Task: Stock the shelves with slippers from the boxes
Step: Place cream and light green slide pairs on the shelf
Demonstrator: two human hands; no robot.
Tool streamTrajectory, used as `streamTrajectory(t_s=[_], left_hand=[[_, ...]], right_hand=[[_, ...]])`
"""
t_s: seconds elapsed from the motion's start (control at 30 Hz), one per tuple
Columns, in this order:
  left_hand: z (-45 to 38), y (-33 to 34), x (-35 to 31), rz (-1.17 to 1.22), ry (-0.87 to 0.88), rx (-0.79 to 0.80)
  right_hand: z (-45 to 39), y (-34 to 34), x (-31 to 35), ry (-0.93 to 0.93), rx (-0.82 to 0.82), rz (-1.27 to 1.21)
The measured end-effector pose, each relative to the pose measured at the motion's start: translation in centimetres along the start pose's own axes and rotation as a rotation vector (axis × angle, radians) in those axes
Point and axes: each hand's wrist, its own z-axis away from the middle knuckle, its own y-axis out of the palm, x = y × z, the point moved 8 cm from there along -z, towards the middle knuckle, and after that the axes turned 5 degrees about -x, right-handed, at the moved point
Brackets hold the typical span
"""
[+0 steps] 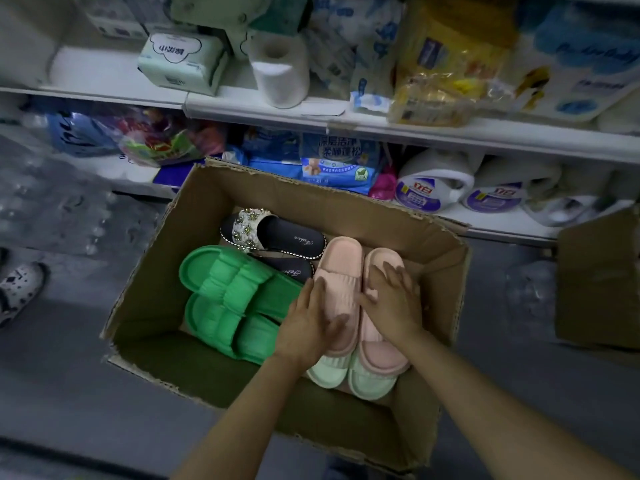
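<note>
An open cardboard box [194, 216] stands on the floor before the shelves. Inside lie a bright green pair of slippers [228, 296], a black pair with beaded straps [273, 237], a pink pair [343, 268] and, under the pink ones, a pale green pair [349, 375]. My left hand [311, 323] lies with straight fingers on the left pink slipper. My right hand [391, 299] rests flat on the strap of the right pink slipper. Neither hand visibly curls round a slipper.
White shelves [415, 133] behind the box hold tissue packs, a toilet roll [280, 71], wipes and detergent jugs [433, 185]. A second cardboard box [599, 282] stands at the right. Someone's spotted white clog [17, 289] shows at the left. Grey floor surrounds the box.
</note>
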Motion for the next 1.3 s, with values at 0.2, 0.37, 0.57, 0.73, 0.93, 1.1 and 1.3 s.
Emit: streamTrajectory(t_s=[0.2,0.37,0.57,0.73,0.93,1.1,1.3], left_hand=[[-1.7,1.3,-0.1,0.18,-0.21,-0.025],[-3.2,2.5,0.3,0.234,-0.328,0.004],[-2.2,0.2,-0.7,0.249,-0.314,-0.132],[0.7,-6.0,-1.1,0.217,-0.263,-0.367],[2.8,-13.8,2.4,0.163,-0.238,-0.543],[2.9,-15.3,6.9,0.15,-0.273,-0.516],[1.4,-14.2,8.0,0.068,-0.204,-0.462]], right_hand=[[3.0,2.2,-3.0,0.378,0.089,-0.298],[2.9,2.7,-3.3,0.436,0.028,-0.388],[3.4,1.2,-2.6,0.49,-0.06,-0.389],[4.6,-1.6,0.9,0.425,-0.168,-0.462],[3.8,-2.0,9.3,0.308,-0.224,-0.547],[2.9,0.8,13.8,0.255,-0.167,-0.593],[2.4,2.0,13.8,0.195,-0.173,-0.597]])
